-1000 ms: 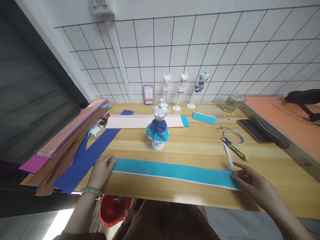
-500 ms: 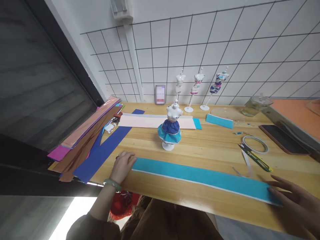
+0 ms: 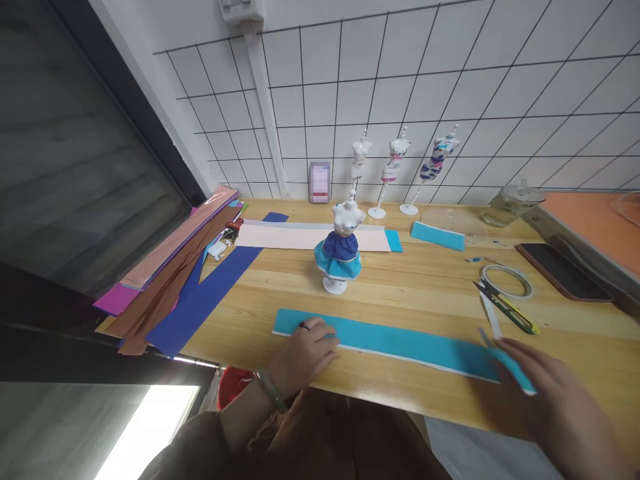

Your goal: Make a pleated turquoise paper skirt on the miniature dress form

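Note:
A long turquoise crepe-paper strip with a thin white lower edge lies along the front of the table. My left hand, with a bracelet and a ring, rests on its left part, fingers lying bent over it. The strip's right end is lifted and bent up in my right hand, whose fingers are blurred and close around it. Behind the strip stands a small white dress form wearing a ruffled skirt, dark blue above and turquoise below.
Rolled tape and a green-yellow cutter lie at right, beside a dark phone. Pale pink paper lies behind the dressed form. Coloured paper sheets pile up at left. Three small dress forms stand along the wall.
My left hand has slid right from the strip's left end onto its surface. My right hand has moved left, raising and bending the strip's right end.

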A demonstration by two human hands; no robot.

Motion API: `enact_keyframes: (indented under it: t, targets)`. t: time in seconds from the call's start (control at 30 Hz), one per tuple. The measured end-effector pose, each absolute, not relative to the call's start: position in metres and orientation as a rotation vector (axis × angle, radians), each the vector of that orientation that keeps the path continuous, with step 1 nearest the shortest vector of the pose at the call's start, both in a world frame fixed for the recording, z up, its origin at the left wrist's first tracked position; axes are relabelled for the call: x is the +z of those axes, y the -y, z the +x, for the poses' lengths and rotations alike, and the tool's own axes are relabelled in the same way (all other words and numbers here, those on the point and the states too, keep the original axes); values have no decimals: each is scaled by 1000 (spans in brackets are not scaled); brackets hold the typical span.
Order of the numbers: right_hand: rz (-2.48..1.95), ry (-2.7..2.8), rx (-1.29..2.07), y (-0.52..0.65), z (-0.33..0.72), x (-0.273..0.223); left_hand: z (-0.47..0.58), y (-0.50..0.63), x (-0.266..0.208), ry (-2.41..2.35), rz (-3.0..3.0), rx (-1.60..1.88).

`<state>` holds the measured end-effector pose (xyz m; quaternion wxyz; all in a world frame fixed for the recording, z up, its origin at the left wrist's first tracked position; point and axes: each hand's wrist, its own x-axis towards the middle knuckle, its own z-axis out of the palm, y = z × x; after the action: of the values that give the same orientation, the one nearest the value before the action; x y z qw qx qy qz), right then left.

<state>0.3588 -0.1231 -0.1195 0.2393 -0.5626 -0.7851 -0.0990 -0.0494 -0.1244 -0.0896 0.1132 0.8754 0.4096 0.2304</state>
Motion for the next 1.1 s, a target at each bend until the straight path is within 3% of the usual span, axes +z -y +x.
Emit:
enact_keyframes:
  t: [0.07,0.3,0.67,0.93,1.1]
  targets:
    - [-1217,2347,-229,129,314,-110,-40,124,-91,-1157,2597,566]
    - [-944,2719,-163,130,201,-85,-28,114,-99,-1191,2543,435]
    - [-872,2800,-168,112,171,-104,-27,104,-104,-1191,2411,515]
    - [-1090,2656,229,106,202,-81,-29,104,-105,-1184,2377,527]
    - [-1455,2356,708,128,258,-68,-30,106,-104,-1185,2364,527]
